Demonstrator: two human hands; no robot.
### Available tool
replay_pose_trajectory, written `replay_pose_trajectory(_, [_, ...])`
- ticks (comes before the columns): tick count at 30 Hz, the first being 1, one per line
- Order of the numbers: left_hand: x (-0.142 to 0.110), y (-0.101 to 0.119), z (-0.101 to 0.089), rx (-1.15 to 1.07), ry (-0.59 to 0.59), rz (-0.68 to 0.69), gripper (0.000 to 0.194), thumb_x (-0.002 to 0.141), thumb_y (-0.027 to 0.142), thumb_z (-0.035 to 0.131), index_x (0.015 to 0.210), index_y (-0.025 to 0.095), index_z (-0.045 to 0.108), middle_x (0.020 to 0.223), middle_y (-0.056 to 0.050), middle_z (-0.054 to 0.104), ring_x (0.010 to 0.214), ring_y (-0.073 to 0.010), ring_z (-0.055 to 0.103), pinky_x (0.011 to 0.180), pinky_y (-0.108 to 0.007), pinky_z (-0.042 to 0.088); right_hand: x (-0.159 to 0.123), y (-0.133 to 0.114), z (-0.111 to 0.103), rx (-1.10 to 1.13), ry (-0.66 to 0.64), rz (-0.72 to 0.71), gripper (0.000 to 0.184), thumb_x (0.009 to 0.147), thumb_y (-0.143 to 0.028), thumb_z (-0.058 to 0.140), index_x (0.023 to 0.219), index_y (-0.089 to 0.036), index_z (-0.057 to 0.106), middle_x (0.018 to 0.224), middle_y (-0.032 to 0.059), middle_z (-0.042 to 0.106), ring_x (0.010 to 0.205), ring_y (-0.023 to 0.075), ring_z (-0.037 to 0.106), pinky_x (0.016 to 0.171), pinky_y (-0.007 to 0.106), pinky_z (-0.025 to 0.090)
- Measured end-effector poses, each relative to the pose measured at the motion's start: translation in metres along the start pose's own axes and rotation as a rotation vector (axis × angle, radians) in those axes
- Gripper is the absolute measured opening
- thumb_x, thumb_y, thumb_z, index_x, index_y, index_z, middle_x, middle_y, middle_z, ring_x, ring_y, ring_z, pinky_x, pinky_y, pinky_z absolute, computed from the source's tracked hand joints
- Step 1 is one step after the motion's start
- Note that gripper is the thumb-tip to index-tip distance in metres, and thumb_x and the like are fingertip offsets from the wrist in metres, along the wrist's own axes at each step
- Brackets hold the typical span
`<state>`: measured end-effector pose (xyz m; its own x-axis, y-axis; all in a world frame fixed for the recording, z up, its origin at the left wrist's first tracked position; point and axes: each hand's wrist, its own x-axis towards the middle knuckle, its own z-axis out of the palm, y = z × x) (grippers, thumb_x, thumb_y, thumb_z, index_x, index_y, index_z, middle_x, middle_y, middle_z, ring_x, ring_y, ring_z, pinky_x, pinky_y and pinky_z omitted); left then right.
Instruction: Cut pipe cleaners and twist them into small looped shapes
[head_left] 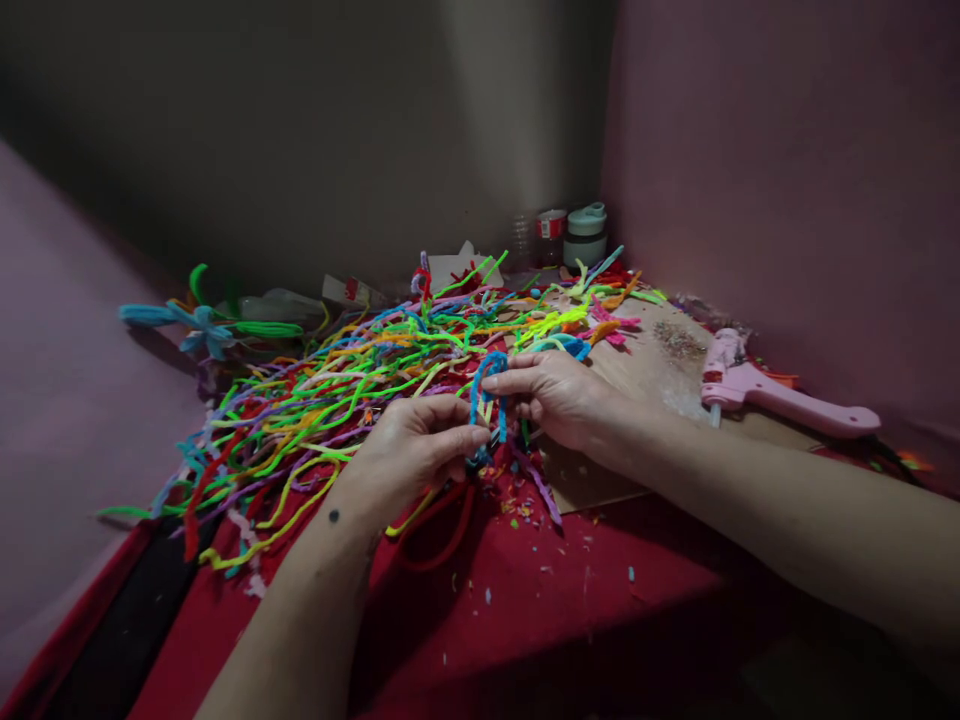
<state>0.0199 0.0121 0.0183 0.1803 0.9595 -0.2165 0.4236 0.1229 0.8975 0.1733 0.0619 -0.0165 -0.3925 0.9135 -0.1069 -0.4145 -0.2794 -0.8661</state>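
Note:
A blue pipe cleaner point(477, 392), bent into a tall narrow loop, is held between both hands in the middle of the head view. My left hand point(420, 440) pinches its lower part, where the strands bunch together. Thumb and forefinger of my right hand point(559, 395) grip the loop near its top right side. Behind and to the left spreads a thick heap of loose pipe cleaners point(315, 390) in green, yellow, orange, purple, red and blue. Finished-looking blue petal shapes point(206, 332) lie at the far left of the heap.
A pink glue gun point(795, 395) rests at the right on a cardboard sheet point(592, 480). At the back stand a lidded light-green cup point(586, 235) and a jar with a red label point(551, 235). Colourful fluff scraps dot the red cloth point(540, 610) in front.

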Motion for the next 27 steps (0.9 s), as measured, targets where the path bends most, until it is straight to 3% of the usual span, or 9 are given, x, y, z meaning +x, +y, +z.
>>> replay_pose_trajectory(5, [-0.001,-0.001,0.004,-0.202,0.203,0.185,0.015,0.07,0.028,0.068,0.071,0.016,0.06,0.057,0.002,0.06,0.046,-0.0095,0.053,0.042,-0.02,0.042,-0.004,-0.002,0.003,-0.006,0.0,0.041,0.007,0.066,-0.007,0.065,0.066,-0.013,0.062,0.063,0.0007,0.062,0.053,0.0089,0.054,0.051,0.022,0.043])
replay_pose_trajectory(9, [-0.004,0.001,0.01,-0.197,0.311,0.254,0.013,0.071,0.027,0.067,0.072,0.017,0.059,0.056,0.002,0.061,0.046,-0.011,0.056,0.043,-0.021,0.046,-0.005,-0.001,0.003,-0.061,0.005,0.004,0.009,0.065,-0.006,0.064,0.062,-0.013,0.059,0.058,-0.001,0.058,0.047,0.0076,0.049,0.047,0.022,0.038])
replay_pose_trajectory(14, [-0.006,0.003,0.015,-0.041,0.401,0.298,0.009,0.074,0.025,0.063,0.07,0.017,0.06,0.052,0.003,0.061,0.042,-0.0093,0.053,0.041,-0.02,0.044,-0.004,0.003,0.001,-0.161,0.027,-0.024,0.01,0.063,-0.01,0.066,0.062,-0.014,0.057,0.054,-0.0028,0.054,0.041,0.0071,0.046,0.04,0.022,0.032])
replay_pose_trajectory(20, [-0.008,0.0,0.022,0.24,0.534,0.368,0.008,0.076,0.024,0.062,0.071,0.019,0.059,0.054,0.005,0.061,0.045,-0.0081,0.052,0.046,-0.019,0.041,-0.007,0.002,0.003,-0.232,0.061,-0.018,0.015,0.065,-0.012,0.065,0.057,-0.015,0.053,0.047,-0.0041,0.049,0.038,0.0067,0.043,0.039,0.022,0.033])
replay_pose_trajectory(27, [-0.009,-0.01,0.02,0.581,0.572,0.534,0.007,0.08,0.029,0.059,0.079,0.022,0.061,0.06,0.004,0.064,0.048,-0.0088,0.055,0.049,-0.02,0.038,-0.005,0.005,0.001,-0.29,0.021,-0.047,0.004,0.064,-0.012,0.063,0.067,-0.015,0.061,0.056,0.0006,0.058,0.042,0.0085,0.047,0.04,0.023,0.035])
